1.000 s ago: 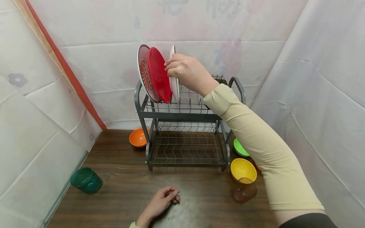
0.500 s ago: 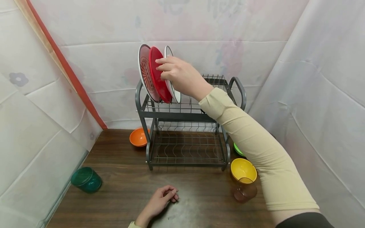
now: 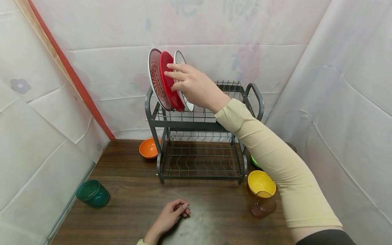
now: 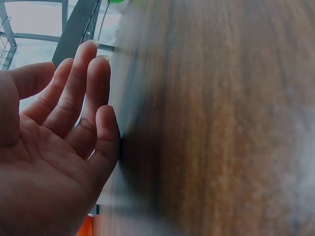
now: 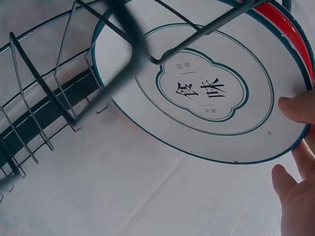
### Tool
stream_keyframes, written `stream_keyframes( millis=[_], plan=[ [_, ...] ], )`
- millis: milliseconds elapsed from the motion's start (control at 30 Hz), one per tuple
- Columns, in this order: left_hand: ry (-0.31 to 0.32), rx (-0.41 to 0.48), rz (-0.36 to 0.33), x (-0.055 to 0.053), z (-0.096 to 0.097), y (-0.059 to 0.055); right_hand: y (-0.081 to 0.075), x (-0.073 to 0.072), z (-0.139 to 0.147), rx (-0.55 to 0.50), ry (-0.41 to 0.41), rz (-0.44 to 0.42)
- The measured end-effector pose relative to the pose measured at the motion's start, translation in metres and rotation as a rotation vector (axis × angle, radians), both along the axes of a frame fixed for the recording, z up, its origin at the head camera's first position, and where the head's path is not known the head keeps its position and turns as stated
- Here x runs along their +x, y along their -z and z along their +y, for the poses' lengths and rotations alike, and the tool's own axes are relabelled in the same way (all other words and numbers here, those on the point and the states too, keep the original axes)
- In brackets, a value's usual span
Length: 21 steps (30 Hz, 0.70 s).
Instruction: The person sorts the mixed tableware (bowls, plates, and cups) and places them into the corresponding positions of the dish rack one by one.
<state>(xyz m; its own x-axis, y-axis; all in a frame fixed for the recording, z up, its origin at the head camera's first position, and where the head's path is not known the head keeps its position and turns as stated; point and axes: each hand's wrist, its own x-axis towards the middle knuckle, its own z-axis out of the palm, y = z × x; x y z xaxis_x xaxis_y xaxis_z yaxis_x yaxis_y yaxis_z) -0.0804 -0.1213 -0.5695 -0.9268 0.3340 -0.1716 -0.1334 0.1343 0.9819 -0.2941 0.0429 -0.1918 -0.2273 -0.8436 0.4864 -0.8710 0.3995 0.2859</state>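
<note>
The right hand (image 3: 191, 86) is reaching up to the top tier of the grey wire dish rack (image 3: 202, 136), where three plates are standing on edge in the slots at the left end. Its fingers are lying fairly straight against the white plate (image 3: 180, 61), the rightmost of the three, with the fingertips (image 5: 295, 109) touching its teal-edged rim; the wrist view is showing that plate's face with a teal scalloped line and black characters in the middle (image 5: 199, 91). Nothing is showing the fingers curling round the plate, so the hand is resting on it with fingers apart rather than clamping it. Just left of the white plate, the red plate (image 3: 168, 80) is leaning against it, and beyond that the patterned plate (image 3: 154, 76) with a white rim is standing at the outer end. The left hand (image 3: 171, 216) is lying on the dark wooden table (image 3: 128, 207) in front of the rack, fingers loosely curled and holding nothing; its wrist view is showing the palm (image 4: 54, 147) open beside the wood. An orange bowl (image 3: 148, 148) is sitting left of the rack, a teal cup (image 3: 92, 194) is lying on its side near the table's left edge, and a yellow bowl (image 3: 261, 182), a brown glass (image 3: 263, 204) and a green bowl (image 3: 255, 161) are sitting to the right.
</note>
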Motion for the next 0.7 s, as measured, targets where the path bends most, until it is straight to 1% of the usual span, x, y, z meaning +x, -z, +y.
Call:
stream_keyframes(
  millis=[200, 433, 500, 567, 700],
  plan=[
    [-0.012, -0.017, 0.013, -0.002, -0.004, 0.001, 0.007, 0.008, 0.004, 0.015, 0.019, 0.005],
    [-0.009, -0.026, -0.008, -0.004, -0.007, 0.002, 0.017, 0.017, 0.014, -0.024, -0.047, 0.028],
    [-0.011, -0.03, -0.006, -0.005, -0.007, 0.002, 0.02, 0.021, 0.018, -0.053, -0.067, 0.028],
    [-0.017, -0.033, -0.002, -0.006, -0.007, 0.001, 0.023, 0.026, 0.022, -0.105, -0.093, 0.012],
    [-0.03, -0.047, 0.013, -0.007, -0.007, 0.002, 0.031, 0.041, 0.033, -0.23, -0.135, -0.048]
  ],
)
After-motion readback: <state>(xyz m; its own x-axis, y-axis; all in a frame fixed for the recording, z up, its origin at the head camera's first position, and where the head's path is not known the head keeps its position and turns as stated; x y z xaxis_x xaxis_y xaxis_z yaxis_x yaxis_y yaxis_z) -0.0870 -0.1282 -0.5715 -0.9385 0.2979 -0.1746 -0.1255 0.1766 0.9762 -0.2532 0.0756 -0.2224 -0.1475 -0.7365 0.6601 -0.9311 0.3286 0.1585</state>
